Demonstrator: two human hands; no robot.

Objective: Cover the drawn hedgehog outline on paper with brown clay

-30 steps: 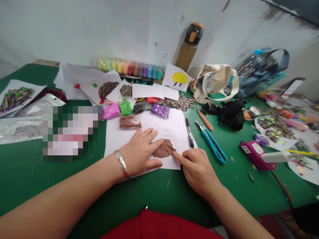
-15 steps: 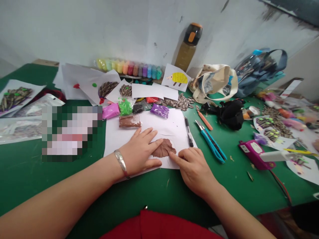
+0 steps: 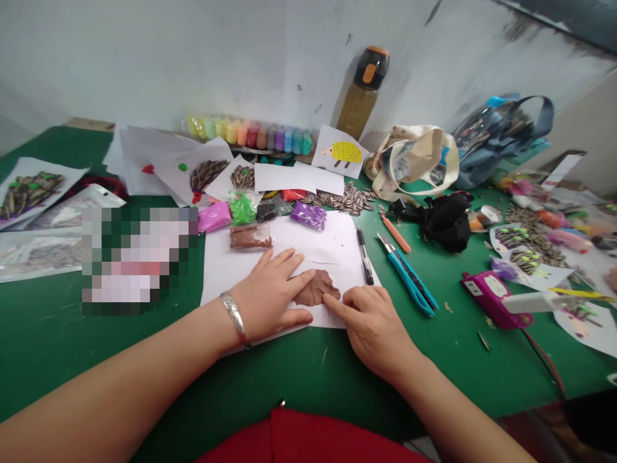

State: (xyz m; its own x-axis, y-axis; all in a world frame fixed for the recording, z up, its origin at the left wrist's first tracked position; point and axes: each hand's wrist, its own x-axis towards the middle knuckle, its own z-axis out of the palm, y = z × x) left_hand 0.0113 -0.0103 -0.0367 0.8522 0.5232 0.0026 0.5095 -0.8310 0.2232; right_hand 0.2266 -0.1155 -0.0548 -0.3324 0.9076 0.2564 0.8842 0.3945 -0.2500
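- from my remote seat i see red cloth (image 3: 308,440) nearest, on the near side of the clay.
- my right hand (image 3: 378,328) is at the clay's right: forefinger extended, its tip touching the near right part; the other fingers are curled, and i cannot tell whether they hold anything.
- my left hand (image 3: 272,292) lies flat at the clay's left, fingers spread wide, forefinger reaching its edge, gripping nothing.
- the brown clay (image 3: 315,287), a thin, creased patch, lies on white paper (image 3: 332,235) between both hands.
- right of the clay lies a pen (image 3: 365,257), then a blue knife (image 3: 409,276).
- beyond the clay: a brown packet (image 3: 251,236) leftward, a purple packet (image 3: 308,215), then seeds (image 3: 354,198).
- farthest beyond the clay, a bottle (image 3: 361,96) by the wall.
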